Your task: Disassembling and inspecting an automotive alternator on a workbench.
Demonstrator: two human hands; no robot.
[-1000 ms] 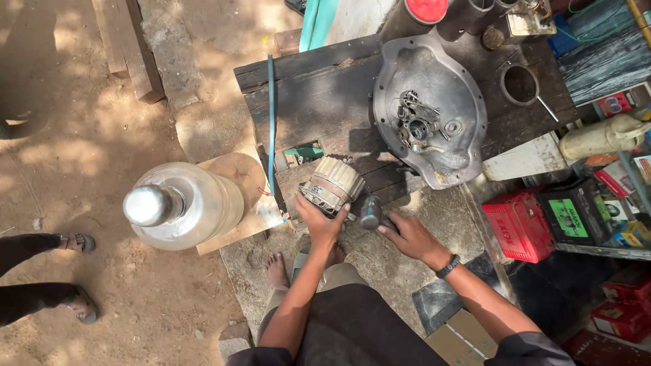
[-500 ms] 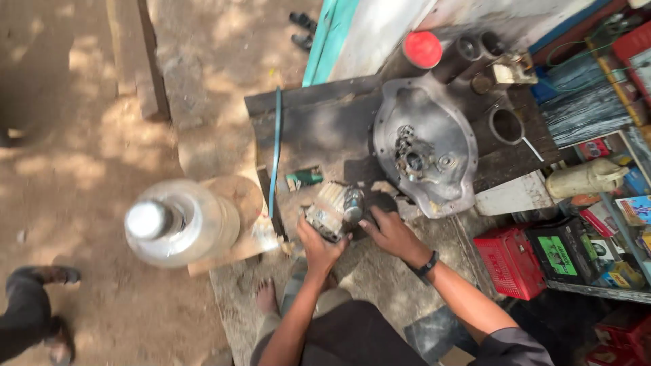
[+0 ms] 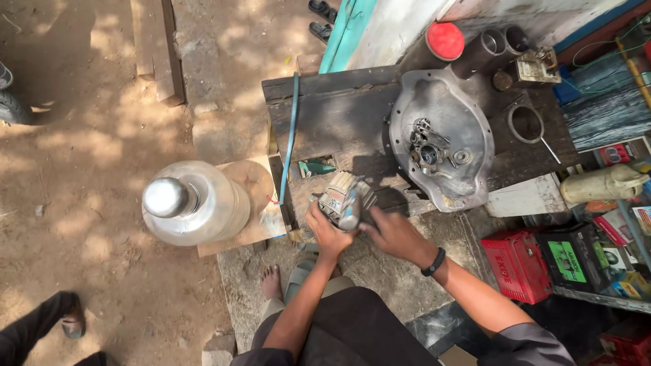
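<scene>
We see a dark, worn wooden bench [image 3: 339, 122] standing on sandy ground [image 3: 95, 149]. On its right part lies a large grey metal housing plate [image 3: 444, 135], with a black ring [image 3: 525, 123] further right. A blue strap [image 3: 291, 129] runs along the bench's left edge, and a small green object [image 3: 315, 167] lies near that edge.

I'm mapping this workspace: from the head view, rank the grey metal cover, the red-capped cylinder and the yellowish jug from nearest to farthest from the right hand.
From the right hand:
1. Grey metal cover, just beyond it on the dark bench.
2. Yellowish jug, off to the right, past the bench edge.
3. Red-capped cylinder, at the bench's far edge.
</scene>
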